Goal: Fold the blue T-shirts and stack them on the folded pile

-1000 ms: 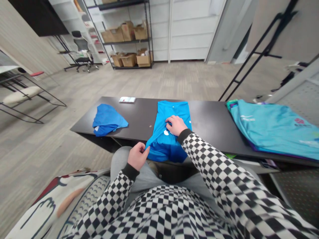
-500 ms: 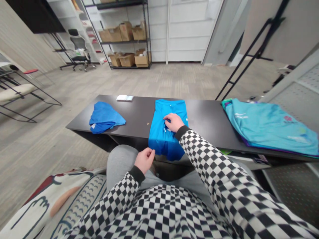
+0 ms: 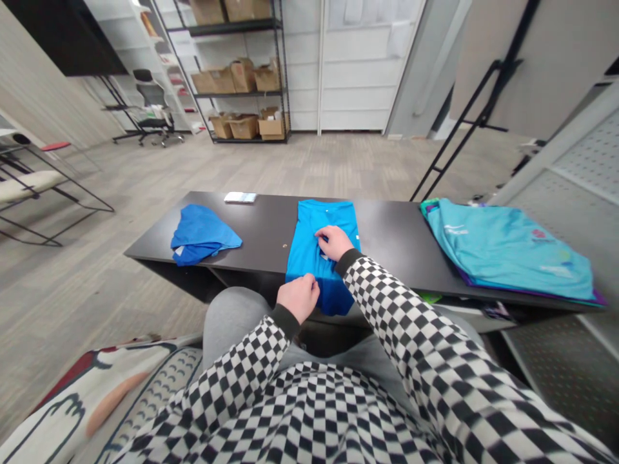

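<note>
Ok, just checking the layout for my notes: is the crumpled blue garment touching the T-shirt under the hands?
No, the crumpled blue garment lies apart from the flat blue T-shirt, with dark tabletop showing between them.

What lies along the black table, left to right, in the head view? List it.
crumpled royal-blue garment → bright blue T-shirt → pile of teal shirts

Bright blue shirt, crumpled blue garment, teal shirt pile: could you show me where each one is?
Bright blue shirt [image 3: 308, 241]: head view, on its front, left of the right hand.
Crumpled blue garment [image 3: 197, 232]: head view, on its top fold.
Teal shirt pile [image 3: 503, 248]: head view, on the top layer's middle.
</note>
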`<state>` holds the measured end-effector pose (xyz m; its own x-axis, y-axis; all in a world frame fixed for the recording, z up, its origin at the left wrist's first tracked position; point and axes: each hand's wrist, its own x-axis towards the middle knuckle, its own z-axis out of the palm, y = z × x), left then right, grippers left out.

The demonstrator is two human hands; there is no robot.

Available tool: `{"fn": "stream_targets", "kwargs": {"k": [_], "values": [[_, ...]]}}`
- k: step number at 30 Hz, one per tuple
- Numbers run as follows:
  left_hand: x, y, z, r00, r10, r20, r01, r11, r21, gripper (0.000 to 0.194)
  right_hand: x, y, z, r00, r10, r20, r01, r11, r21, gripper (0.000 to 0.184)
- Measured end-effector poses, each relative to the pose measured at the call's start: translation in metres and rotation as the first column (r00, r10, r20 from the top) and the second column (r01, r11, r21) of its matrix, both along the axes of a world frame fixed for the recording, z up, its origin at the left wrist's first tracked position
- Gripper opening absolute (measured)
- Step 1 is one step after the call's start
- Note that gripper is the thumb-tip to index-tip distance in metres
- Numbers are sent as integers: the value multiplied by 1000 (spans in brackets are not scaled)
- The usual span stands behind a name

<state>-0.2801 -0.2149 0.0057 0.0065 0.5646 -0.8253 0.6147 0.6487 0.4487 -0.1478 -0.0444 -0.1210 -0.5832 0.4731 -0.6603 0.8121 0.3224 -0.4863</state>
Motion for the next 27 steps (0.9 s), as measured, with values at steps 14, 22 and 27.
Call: {"fn": "stream_targets", "kwargs": {"k": [14,22,27], "values": [[2,13,9,991,128,-27,-125,987,101,21,-2,0,2,1000,-28,-6,28,1000,-7,25],[20,14,3,999,48,25,-49,998,50,24,0,1,2,991,-122,-52,121,993,-12,27],[16,-22,-5,995,76,68,-75,997,-24,42,-1,2,4,987,-145,-71,144,989,-22,28]]}}
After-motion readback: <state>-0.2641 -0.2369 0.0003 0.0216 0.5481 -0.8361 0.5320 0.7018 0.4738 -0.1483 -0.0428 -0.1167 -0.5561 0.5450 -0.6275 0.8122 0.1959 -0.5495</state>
